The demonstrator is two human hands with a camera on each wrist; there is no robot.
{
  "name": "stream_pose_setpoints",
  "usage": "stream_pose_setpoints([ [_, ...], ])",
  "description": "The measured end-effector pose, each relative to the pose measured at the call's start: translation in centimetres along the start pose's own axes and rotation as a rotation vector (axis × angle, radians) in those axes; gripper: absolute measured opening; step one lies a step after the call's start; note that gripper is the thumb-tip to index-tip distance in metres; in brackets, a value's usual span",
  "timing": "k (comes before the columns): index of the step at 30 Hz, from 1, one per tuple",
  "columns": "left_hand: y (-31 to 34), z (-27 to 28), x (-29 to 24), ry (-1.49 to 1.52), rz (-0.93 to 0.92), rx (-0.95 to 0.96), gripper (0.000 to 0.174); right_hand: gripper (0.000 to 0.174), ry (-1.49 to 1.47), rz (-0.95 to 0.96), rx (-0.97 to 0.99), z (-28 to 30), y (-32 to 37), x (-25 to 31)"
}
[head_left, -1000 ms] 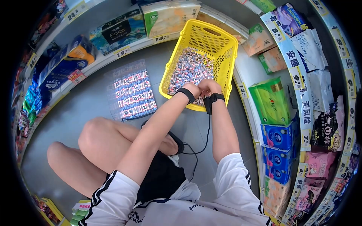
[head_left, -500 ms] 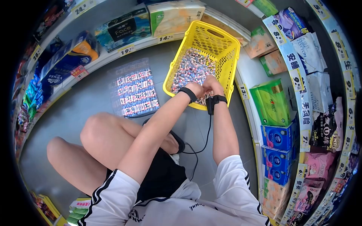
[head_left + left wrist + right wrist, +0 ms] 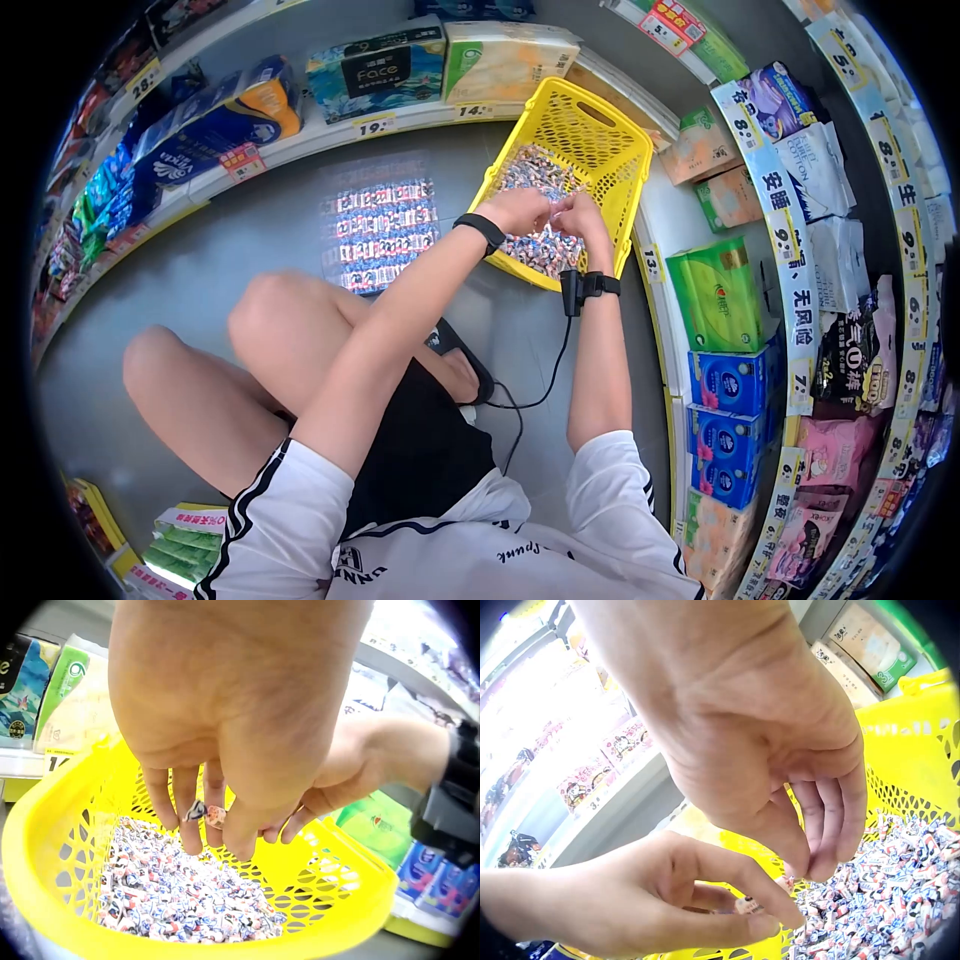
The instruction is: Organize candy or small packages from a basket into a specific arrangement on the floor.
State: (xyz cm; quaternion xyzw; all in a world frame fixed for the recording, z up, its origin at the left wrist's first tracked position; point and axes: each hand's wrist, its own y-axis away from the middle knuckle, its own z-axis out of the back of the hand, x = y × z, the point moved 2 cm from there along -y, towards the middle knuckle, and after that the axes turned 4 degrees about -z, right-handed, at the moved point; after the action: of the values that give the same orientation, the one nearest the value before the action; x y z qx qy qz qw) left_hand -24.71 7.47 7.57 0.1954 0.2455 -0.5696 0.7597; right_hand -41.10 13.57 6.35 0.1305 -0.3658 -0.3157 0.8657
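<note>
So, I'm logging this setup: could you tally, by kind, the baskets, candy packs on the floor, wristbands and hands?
Yellow plastic basket: 1
Pack of wrapped candies in rows: 1
Black wristbands: 2
Hands (left hand, right hand): 2
Total: 6

Grey floor [image 3: 185, 265] between white shelves [image 3: 668, 215]

Head cam's decently lit, but the fisheye bends the far shelf [image 3: 420, 120] and the corners go black. Wrist cams are way overexposed: candies [image 3: 180, 885] look washed out, and the right one's background shelf [image 3: 622, 801] glares white.
</note>
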Motion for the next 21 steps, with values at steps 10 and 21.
stream_pose_setpoints([
  [10,5.8,4.2,-0.9,-0.023,-0.022,-0.110,0.040,0.019,0.029,0.119,0.085,-2.2,3.0,3.5],
  [21,12.9,8.0,1.1,-0.191,-0.045,-0.215,0.045,0.038,0.082,0.396,-0.047,-6.1,9.6,10.3],
])
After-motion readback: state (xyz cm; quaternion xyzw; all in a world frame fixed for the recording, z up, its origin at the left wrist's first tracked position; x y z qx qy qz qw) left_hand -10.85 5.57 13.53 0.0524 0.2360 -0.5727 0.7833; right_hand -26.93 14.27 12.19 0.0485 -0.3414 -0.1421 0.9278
